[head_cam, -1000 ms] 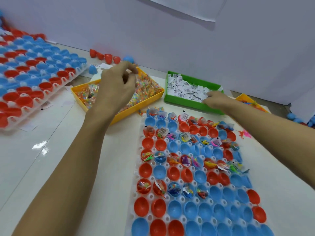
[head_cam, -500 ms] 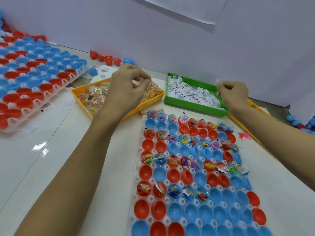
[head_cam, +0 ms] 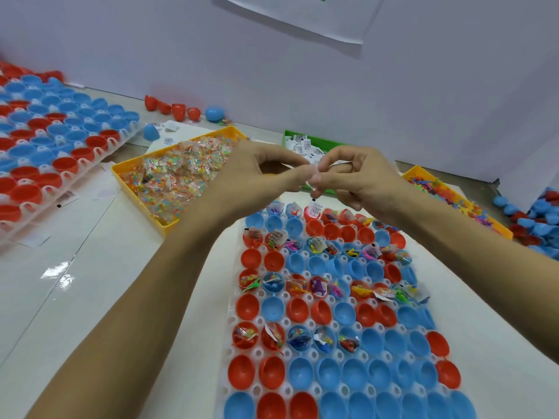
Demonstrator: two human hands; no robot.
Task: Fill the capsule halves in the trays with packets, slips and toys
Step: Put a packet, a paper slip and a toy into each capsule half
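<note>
My left hand (head_cam: 257,176) and my right hand (head_cam: 360,179) meet above the far end of the white tray (head_cam: 233,300) of red and blue capsule halves. Both pinch a small clear packet with a white slip (head_cam: 313,173) between their fingertips. Some rows of halves hold packets, slips and toys; other rows are bare. The yellow bin of bead packets (head_cam: 178,173) lies to the left, the green bin of white slips (head_cam: 305,145) sits behind my hands, and an orange bin of toys (head_cam: 447,195) stands to the right.
A second tray of red and blue halves (head_cam: 51,146) lies at the far left. Loose red and blue halves (head_cam: 181,110) sit along the wall, more at the right edge (head_cam: 538,219). Stray slips lie on the white table.
Both hands left their bins and came together over the tray's far end. The left brought a packet, the right a slip; now both pinch them together.
</note>
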